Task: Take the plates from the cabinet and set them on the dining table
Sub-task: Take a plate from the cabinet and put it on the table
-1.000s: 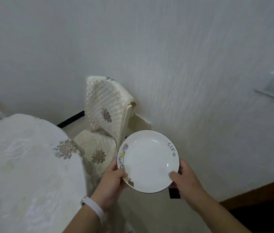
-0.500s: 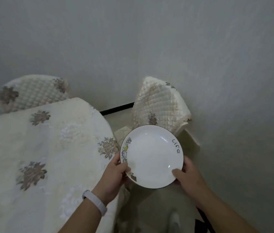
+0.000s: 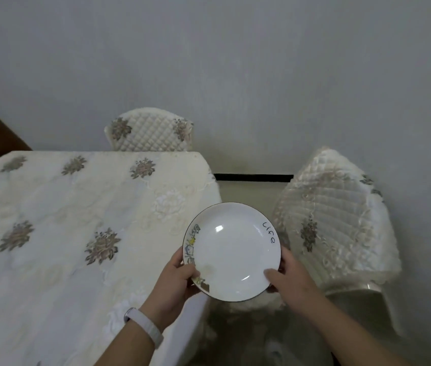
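You hold white round glazed ceramic plate (image 3: pixel 231 250) (thin dark rim, cartoon print, "Life" lettering) face up, near level. Left hand (image 3: pixel 176 280) pinches table-side rim, thumb on top. Right hand (image 3: pixel 288 280) pinches rim away from table, thumb on top, fingers underneath. Plate is in air at right edge of dining table (image 3: pixel 63 233), which has cream embroidered floral cloth. Not resting on it. Table lies left of plate; your left hand is nearer. Plate round, no long axis. Likely next: shift left, lower. Glaze slick, cloth soft.
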The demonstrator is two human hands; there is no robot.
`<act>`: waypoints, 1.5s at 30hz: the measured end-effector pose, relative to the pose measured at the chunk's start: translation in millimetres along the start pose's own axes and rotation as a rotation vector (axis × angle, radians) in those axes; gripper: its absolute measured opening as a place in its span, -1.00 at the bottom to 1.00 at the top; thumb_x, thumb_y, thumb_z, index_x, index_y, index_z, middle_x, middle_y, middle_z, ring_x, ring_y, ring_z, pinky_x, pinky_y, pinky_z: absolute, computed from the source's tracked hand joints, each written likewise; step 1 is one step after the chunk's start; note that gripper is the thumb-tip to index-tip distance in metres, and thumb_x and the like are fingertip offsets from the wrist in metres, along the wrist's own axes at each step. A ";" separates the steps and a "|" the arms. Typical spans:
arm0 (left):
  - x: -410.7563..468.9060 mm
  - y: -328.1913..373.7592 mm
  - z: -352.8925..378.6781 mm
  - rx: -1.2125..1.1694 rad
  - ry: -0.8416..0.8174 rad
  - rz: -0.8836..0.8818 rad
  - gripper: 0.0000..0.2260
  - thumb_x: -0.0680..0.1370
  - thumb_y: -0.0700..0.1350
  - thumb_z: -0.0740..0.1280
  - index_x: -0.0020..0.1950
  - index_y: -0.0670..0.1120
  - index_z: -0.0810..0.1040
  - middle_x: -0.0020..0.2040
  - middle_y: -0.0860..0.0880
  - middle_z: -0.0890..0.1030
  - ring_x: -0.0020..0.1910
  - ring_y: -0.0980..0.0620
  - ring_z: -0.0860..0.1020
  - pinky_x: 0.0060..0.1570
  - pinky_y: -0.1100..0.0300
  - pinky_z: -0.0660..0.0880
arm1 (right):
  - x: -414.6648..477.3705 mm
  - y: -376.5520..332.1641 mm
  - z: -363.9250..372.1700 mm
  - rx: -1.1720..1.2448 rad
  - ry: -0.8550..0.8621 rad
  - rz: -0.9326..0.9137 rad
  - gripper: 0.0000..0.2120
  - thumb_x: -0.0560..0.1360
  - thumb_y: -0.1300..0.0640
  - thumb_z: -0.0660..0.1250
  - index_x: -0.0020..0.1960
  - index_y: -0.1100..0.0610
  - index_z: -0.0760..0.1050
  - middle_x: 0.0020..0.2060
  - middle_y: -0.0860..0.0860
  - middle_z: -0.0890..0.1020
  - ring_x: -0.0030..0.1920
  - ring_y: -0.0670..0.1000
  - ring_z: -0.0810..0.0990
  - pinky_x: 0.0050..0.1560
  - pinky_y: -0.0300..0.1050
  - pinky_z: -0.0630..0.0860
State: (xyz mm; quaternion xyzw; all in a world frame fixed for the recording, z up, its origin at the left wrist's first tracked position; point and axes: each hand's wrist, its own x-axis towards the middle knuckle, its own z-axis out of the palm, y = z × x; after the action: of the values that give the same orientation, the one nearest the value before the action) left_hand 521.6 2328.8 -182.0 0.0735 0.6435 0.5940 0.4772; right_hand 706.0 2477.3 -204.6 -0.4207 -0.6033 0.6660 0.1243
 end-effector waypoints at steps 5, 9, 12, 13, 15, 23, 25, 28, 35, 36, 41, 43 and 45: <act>15.8 3.6 32.9 -0.079 0.161 0.035 -0.49 0.46 -0.46 0.09 0.24 -0.02 0.53 -0.01 -0.13 0.68 -0.09 -0.15 0.62 -0.07 -0.08 0.60 | 51.3 -15.7 -30.4 -0.018 -0.148 -0.006 -0.58 0.49 0.37 0.24 0.15 -0.11 0.48 -0.02 0.02 0.66 -0.03 0.08 0.64 -0.07 0.05 0.66; 14.3 2.1 34.4 -0.121 0.256 0.021 -0.50 0.45 -0.46 0.09 0.26 -0.07 0.52 0.02 -0.18 0.66 -0.07 -0.18 0.61 -0.10 -0.07 0.61 | 72.8 -18.4 -27.3 -0.041 -0.232 -0.014 -0.59 0.48 0.38 0.23 0.18 -0.04 0.49 0.00 0.05 0.67 0.01 0.16 0.64 -0.04 0.15 0.66; 9.9 0.0 27.7 -0.151 0.328 0.027 -0.49 0.45 -0.46 0.10 0.28 -0.07 0.51 0.00 -0.18 0.66 -0.10 -0.15 0.61 -0.08 -0.09 0.61 | 83.4 -17.1 -17.7 -0.036 -0.287 0.001 -0.59 0.45 0.38 0.25 0.14 -0.05 0.52 -0.03 0.07 0.67 0.02 0.20 0.64 -0.01 0.25 0.63; 8.3 -1.4 24.5 -0.159 0.357 0.027 -0.49 0.45 -0.46 0.10 0.28 -0.06 0.51 -0.02 -0.16 0.66 -0.13 -0.13 0.62 -0.11 -0.06 0.61 | 86.1 -16.9 -13.3 -0.045 -0.309 0.007 -0.59 0.44 0.37 0.25 0.13 -0.06 0.52 -0.04 0.07 0.67 0.01 0.19 0.64 0.00 0.26 0.62; 6.0 -5.4 17.5 -0.183 0.409 0.024 -0.48 0.45 -0.46 0.11 0.29 -0.05 0.51 -0.04 -0.14 0.67 -0.15 -0.11 0.62 -0.15 -0.01 0.59 | 91.6 -17.0 -3.9 -0.075 -0.351 0.020 -0.61 0.42 0.29 0.27 0.12 -0.10 0.52 -0.04 0.08 0.66 -0.01 0.19 0.65 -0.02 0.30 0.59; 15.4 -24.1 -3.4 -0.274 0.499 -0.007 -0.48 0.46 -0.46 0.11 0.23 0.01 0.54 -0.03 -0.13 0.68 -0.12 -0.13 0.61 -0.14 -0.01 0.59 | 117.7 -15.3 25.2 -0.191 -0.435 0.082 -0.64 0.32 0.12 0.27 0.04 -0.21 0.52 -0.03 0.16 0.62 -0.09 0.17 0.67 -0.21 0.17 0.53; 24.0 -25.2 -9.4 -0.277 0.507 -0.020 -0.48 0.46 -0.47 0.11 0.21 0.02 0.55 -0.05 -0.10 0.68 -0.15 -0.11 0.61 -0.19 0.03 0.58 | 126.0 -14.5 31.2 -0.205 -0.433 0.092 -0.65 0.34 0.15 0.27 0.03 -0.21 0.52 -0.04 0.18 0.62 -0.12 0.18 0.66 -0.20 0.22 0.56; 42.2 -22.0 -23.2 -0.291 0.501 -0.038 -0.48 0.46 -0.48 0.10 0.21 0.01 0.55 -0.07 -0.08 0.68 -0.18 -0.08 0.61 -0.23 0.05 0.58 | 141.3 -15.8 43.0 -0.226 -0.437 0.099 -0.64 0.43 0.25 0.26 0.07 -0.17 0.52 -0.06 0.22 0.61 -0.20 0.11 0.63 -0.19 0.13 0.57; 94.4 -12.8 -62.5 -0.314 0.486 -0.072 -0.47 0.46 -0.48 0.11 0.19 0.05 0.56 -0.03 -0.10 0.68 -0.14 -0.12 0.61 -0.10 -0.06 0.63 | 188.0 -19.1 76.7 -0.264 -0.410 0.135 -0.59 0.49 0.34 0.25 0.23 -0.05 0.46 -0.06 0.01 0.64 -0.11 0.02 0.61 -0.16 -0.10 0.59; 102.0 -12.8 -67.5 -0.314 0.483 -0.078 -0.47 0.46 -0.48 0.11 0.19 0.05 0.56 -0.04 -0.11 0.68 -0.14 -0.12 0.60 -0.12 -0.05 0.63 | 195.6 -17.6 81.3 -0.280 -0.401 0.148 -0.58 0.49 0.34 0.25 0.26 -0.02 0.45 -0.04 0.01 0.64 -0.07 0.02 0.62 -0.14 -0.11 0.61; 140.9 -18.2 -95.2 -0.284 0.468 -0.113 -0.45 0.42 -0.48 0.13 0.17 0.05 0.58 -0.01 -0.09 0.68 -0.10 -0.09 0.62 -0.21 0.06 0.60 | 225.1 -7.1 106.0 -0.318 -0.345 0.200 -0.60 0.39 0.27 0.28 0.14 -0.09 0.47 0.02 0.02 0.65 0.04 0.16 0.64 0.05 0.31 0.58; 154.8 -23.0 -106.4 -0.259 0.456 -0.126 -0.44 0.41 -0.47 0.14 0.15 0.09 0.60 0.00 -0.08 0.70 -0.04 -0.13 0.63 -0.16 0.00 0.61 | 232.2 -3.3 114.7 -0.326 -0.318 0.214 -0.61 0.40 0.32 0.26 0.12 -0.06 0.47 0.01 0.08 0.65 0.03 0.23 0.63 -0.02 0.33 0.59; 165.2 -25.2 -115.9 -0.231 0.442 -0.126 -0.44 0.42 -0.46 0.15 0.12 0.14 0.60 0.00 -0.07 0.70 -0.04 -0.14 0.64 -0.14 -0.05 0.62 | 239.1 1.1 122.0 -0.309 -0.300 0.235 -0.60 0.44 0.39 0.23 0.19 0.04 0.45 0.02 0.12 0.64 -0.01 0.21 0.64 -0.18 0.21 0.63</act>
State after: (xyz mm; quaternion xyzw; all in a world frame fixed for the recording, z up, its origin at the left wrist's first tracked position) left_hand 364.1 2350.4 -308.7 -0.1537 0.6634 0.6341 0.3662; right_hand 472.6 2552.8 -313.7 -0.3984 -0.6566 0.6309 -0.1106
